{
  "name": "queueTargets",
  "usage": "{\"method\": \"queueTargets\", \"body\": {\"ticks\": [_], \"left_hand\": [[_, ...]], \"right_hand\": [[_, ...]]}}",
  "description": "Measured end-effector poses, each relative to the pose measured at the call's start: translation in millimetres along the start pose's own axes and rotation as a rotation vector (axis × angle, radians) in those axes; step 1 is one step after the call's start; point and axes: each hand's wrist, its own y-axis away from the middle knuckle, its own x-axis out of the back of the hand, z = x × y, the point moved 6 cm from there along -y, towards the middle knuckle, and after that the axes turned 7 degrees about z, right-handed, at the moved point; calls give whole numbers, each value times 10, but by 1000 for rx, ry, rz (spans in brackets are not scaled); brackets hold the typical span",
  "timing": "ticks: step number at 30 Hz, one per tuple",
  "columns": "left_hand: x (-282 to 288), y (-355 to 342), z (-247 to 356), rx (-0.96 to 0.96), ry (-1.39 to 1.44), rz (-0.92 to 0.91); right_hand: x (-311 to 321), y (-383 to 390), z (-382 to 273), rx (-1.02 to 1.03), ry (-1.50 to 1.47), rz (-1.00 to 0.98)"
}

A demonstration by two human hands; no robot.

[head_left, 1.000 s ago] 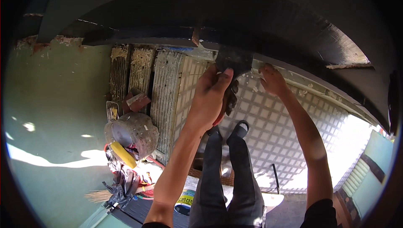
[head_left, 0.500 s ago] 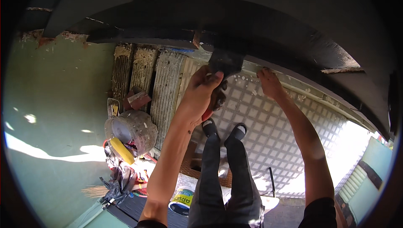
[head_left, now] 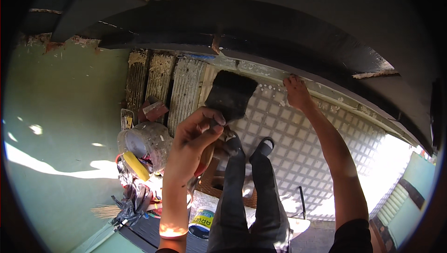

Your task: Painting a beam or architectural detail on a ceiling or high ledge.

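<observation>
the fingers of the left hand (head_left: 198, 129) are closed on the brush (head_left: 233, 92), a wide black one, pinching it just behind the head. taking that hand as the clock centre, the brush head points toward 1 o'clock. change: half a second ago, the bristles overlapped the edge of the dark board (head_left: 260, 25) at 12 to 1 o'clock; they now show below that edge. judged result: the bristles are off the board and brushing is interrupted. the right hand (head_left: 298, 92), at 2 o'clock, has stayed by the pale ledge (head_left: 260, 70), fingers curled; whether they grip it cannot be told. farther out: the tiled floor (head_left: 288, 132) at 3 o'clock, the tub (head_left: 201, 225) at 6 o'clock.
</observation>
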Motion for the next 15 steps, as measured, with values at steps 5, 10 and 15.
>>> {"method": "queueTargets", "body": {"ticks": [5, 10, 15], "left_hand": [[21, -168, 155, 5, 224, -97], [120, -200, 201, -189, 56, -316], [42, -339, 277, -667, -266, -10]], "right_hand": [[33, 37, 43, -13, -19, 0], [91, -55, -105, -6, -27, 22], [71, -3, -22, -14, 4, 30]]}}
